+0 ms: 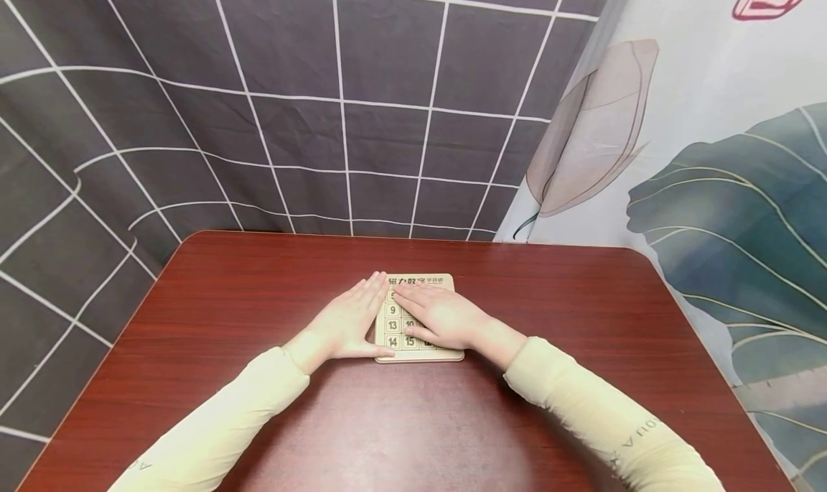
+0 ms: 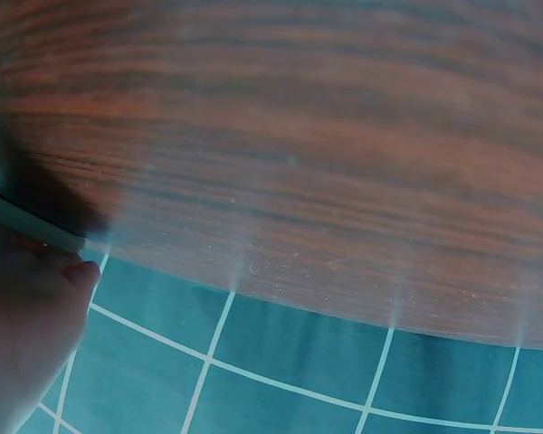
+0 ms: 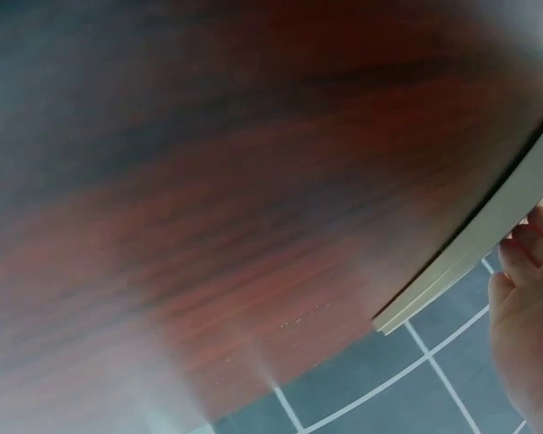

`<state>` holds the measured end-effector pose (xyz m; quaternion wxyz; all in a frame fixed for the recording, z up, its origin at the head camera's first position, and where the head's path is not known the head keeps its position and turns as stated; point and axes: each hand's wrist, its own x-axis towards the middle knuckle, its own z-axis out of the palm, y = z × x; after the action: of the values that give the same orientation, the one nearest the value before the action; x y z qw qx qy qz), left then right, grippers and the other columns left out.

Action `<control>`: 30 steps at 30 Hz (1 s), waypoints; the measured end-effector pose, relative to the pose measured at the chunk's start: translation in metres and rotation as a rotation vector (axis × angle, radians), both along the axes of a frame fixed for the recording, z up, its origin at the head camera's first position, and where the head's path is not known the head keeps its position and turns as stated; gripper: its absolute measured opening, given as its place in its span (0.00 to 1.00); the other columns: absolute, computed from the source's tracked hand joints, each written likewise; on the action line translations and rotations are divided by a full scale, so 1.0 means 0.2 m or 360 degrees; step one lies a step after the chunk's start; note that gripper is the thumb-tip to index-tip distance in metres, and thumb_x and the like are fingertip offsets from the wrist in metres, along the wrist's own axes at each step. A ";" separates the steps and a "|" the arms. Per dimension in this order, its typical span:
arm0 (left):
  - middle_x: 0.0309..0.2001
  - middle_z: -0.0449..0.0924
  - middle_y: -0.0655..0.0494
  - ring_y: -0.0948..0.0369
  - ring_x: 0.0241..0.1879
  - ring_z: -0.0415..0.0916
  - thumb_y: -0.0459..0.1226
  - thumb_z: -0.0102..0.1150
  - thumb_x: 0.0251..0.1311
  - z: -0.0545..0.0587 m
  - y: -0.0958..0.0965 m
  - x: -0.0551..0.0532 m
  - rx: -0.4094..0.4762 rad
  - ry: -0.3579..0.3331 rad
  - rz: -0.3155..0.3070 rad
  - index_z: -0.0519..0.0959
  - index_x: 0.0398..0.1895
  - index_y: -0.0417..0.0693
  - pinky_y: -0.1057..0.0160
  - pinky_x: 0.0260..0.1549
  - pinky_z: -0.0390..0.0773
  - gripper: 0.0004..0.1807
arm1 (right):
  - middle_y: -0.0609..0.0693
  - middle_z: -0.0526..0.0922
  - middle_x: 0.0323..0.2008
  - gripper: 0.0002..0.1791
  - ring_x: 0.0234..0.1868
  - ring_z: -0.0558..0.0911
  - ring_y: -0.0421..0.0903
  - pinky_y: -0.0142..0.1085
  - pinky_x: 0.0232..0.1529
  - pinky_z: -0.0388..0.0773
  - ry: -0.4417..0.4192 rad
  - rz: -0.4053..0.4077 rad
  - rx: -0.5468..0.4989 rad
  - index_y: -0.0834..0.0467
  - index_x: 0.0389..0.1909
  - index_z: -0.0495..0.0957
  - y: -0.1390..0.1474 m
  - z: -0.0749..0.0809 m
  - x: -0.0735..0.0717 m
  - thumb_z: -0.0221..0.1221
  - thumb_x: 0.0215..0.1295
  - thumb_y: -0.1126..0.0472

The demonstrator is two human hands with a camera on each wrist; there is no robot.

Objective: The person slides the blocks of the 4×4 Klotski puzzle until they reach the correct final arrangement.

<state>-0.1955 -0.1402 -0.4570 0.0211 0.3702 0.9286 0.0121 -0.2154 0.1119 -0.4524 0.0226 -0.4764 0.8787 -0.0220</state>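
Note:
A cream number slide puzzle [image 1: 420, 356] lies flat on the table, with printed characters along its far edge. Its square number tiles [image 1: 392, 325] show 9, 13, 14 and 15 on the left side; many others are covered. My left hand [image 1: 349, 323] lies along the puzzle's left edge, fingers straight, with the thumb at the near left corner. Across the tiles rests my right hand [image 1: 446, 318], its fingers extended toward the upper left. In the right wrist view, the puzzle's side edge [image 3: 471, 253] runs beside the right hand's fingers [image 3: 516, 262].
The reddish-brown wooden table [image 1: 245, 298] has rounded far corners. Behind it hangs a dark grey curtain with a white grid [image 1: 388, 61]. A white curtain with leaf prints [image 1: 581, 212] hangs at the right.

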 end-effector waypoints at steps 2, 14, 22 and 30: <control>0.84 0.51 0.32 0.43 0.85 0.51 0.73 0.59 0.59 0.00 0.00 0.00 -0.0004 0.0008 0.0003 0.53 0.82 0.27 0.49 0.84 0.58 0.68 | 0.57 0.66 0.81 0.37 0.82 0.66 0.51 0.47 0.85 0.61 0.0003 -0.0006 -0.0006 0.63 0.80 0.64 0.01 0.01 0.01 0.52 0.82 0.43; 0.84 0.51 0.33 0.43 0.85 0.50 0.73 0.60 0.58 0.00 0.00 0.00 0.0014 -0.0015 0.0015 0.52 0.82 0.27 0.49 0.84 0.58 0.69 | 0.57 0.66 0.81 0.37 0.82 0.67 0.52 0.48 0.84 0.63 0.0010 -0.0052 -0.0031 0.63 0.80 0.64 0.14 0.01 0.03 0.53 0.81 0.45; 0.84 0.51 0.33 0.43 0.85 0.50 0.73 0.61 0.59 0.01 0.00 0.00 0.0037 -0.0010 0.0017 0.51 0.82 0.27 0.49 0.84 0.58 0.69 | 0.57 0.68 0.80 0.36 0.81 0.68 0.52 0.49 0.82 0.66 0.0071 0.0079 -0.0101 0.62 0.80 0.65 0.11 0.01 0.05 0.55 0.80 0.46; 0.84 0.52 0.33 0.44 0.85 0.51 0.73 0.61 0.59 0.02 0.00 0.01 0.0028 -0.0011 0.0025 0.52 0.82 0.27 0.49 0.84 0.57 0.68 | 0.54 0.66 0.82 0.36 0.82 0.67 0.50 0.47 0.83 0.65 0.0047 0.0114 -0.0045 0.59 0.81 0.64 0.07 0.00 0.09 0.54 0.80 0.45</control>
<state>-0.1928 -0.1399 -0.4533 0.0210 0.3631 0.9313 0.0216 -0.1981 0.1268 -0.4532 0.0037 -0.5081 0.8609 -0.0267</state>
